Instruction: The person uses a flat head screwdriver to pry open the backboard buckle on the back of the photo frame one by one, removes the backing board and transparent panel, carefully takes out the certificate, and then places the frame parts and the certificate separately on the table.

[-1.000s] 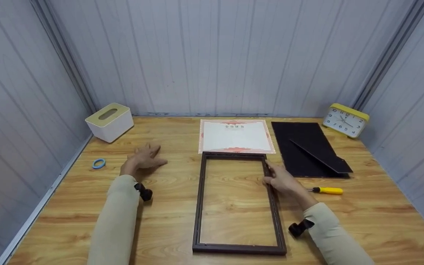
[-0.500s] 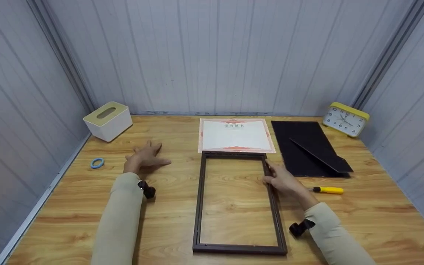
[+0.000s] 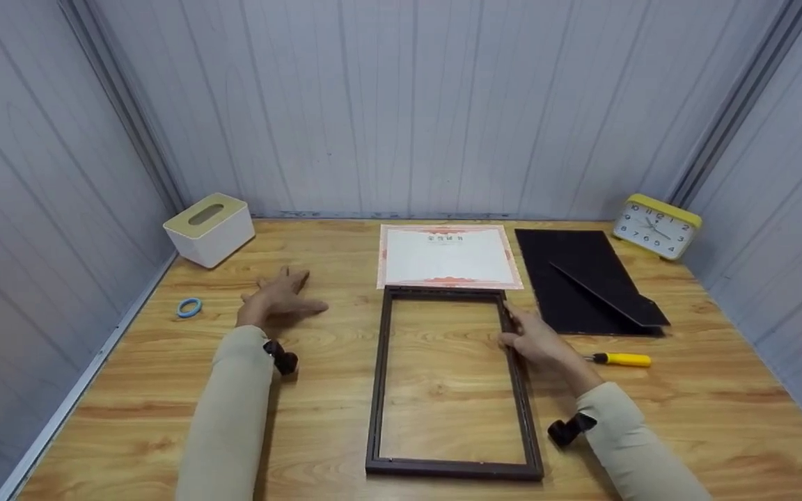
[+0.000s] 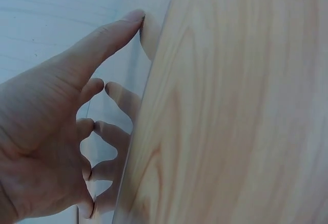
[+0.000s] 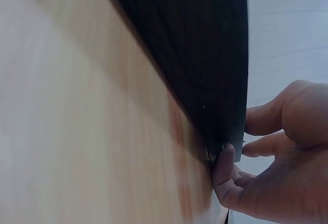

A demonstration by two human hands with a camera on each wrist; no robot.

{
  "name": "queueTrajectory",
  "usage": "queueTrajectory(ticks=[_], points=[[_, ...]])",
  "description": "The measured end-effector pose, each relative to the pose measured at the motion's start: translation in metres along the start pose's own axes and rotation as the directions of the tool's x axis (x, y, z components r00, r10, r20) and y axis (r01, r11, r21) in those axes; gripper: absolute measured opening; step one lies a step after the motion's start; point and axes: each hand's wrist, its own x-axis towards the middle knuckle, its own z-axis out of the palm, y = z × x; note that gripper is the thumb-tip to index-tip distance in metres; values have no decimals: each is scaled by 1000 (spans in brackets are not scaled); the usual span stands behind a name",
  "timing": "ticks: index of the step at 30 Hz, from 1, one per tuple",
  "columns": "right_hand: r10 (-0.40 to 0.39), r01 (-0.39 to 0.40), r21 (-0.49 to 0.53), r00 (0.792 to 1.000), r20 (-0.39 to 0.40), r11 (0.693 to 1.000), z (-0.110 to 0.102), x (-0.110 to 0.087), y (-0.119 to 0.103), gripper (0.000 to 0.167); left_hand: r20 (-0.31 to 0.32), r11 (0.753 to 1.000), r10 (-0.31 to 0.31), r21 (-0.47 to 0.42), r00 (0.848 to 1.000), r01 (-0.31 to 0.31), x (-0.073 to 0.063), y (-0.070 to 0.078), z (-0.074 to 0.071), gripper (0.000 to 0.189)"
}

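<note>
A dark brown, empty picture frame (image 3: 376, 390) lies upright-wise on the wooden table. My right hand (image 3: 533, 339) pinches its right rail near the far corner; in the right wrist view thumb and fingers (image 5: 224, 170) sit at the end of the dark rail. My left hand (image 3: 277, 298) is spread low over the table, left of the frame. In the left wrist view, the fingertips (image 4: 136, 16) of that hand meet a glossy, clear sheet (image 4: 154, 8) that mirrors them. The sheet hardly shows from the head view.
Behind the frame lies a red-bordered certificate (image 3: 450, 259). Right of it are a black backing board (image 3: 547, 299) with a raised stand flap, and a yellow-handled screwdriver (image 3: 624, 359). A tissue box (image 3: 213, 236), blue ring (image 3: 189, 307) and yellow alarm clock (image 3: 655, 228) stand around the edges.
My left hand has slid slightly to the right, fingers still spread. My right hand keeps its hold on the picture frame, which stays in place.
</note>
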Motion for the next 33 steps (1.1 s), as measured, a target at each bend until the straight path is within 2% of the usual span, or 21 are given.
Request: queueTrajectory(ticks=[4, 6, 8, 10, 12, 14, 15, 17, 19, 20, 23, 26, 33], points=[[-1, 2, 8, 1000, -9, 1000, -3, 0, 0, 73, -83, 994, 35, -99, 996, -44, 0, 7, -2, 96], [4, -4, 1, 1000, -10, 1000, -5, -1, 1, 74, -126, 990, 65, -118, 990, -80, -2, 16, 0, 93], [10, -11, -11, 1000, -12, 1000, -6, -2, 1, 74, -127, 983, 95, -142, 987, -113, -8, 31, 5, 92], [5, -5, -20, 1000, -4, 1000, -6, -3, 2, 74, -77, 974, 168, -143, 983, -178, -15, 50, 13, 95], [6, -6, -17, 1000, -3, 1000, -7, -3, 3, 73, 9, 959, 244, -154, 970, -240, -22, 70, 24, 101], [9, -9, -19, 1000, 4, 1000, -6, -4, 3, 73, 105, 943, 311, -157, 945, -293, -30, 90, 36, 109], [8, -8, -20, 1000, 8, 1000, -6, -4, 3, 72, 147, 935, 344, -141, 927, -325, -33, 98, 41, 113], [9, -9, -20, 1000, 9, 1000, -5, -5, 3, 71, 215, 931, 366, -94, 906, -354, -39, 112, 51, 117], [0, 1, -31, 1000, 8, 1000, -4, -5, 4, 70, 256, 927, 371, -41, 892, -374, -42, 122, 59, 119], [-3, 3, -31, 1000, 7, 1000, -4, -5, 4, 70, 266, 926, 365, -7, 892, -376, -44, 125, 62, 119], [-1, 1, -21, 1000, 2, 1000, -3, -4, 4, 69, 263, 931, 334, 58, 905, -361, -46, 129, 69, 118], [-9, 9, -9, 1000, 8, 1000, -1, -3, 3, 68, 251, 940, 316, 48, 915, -338, -48, 128, 72, 117], [-33, 33, 35, 999, 21, 999, 3, -2, -1, 70, 232, 945, 309, 31, 922, -325, -53, 122, 70, 112]])
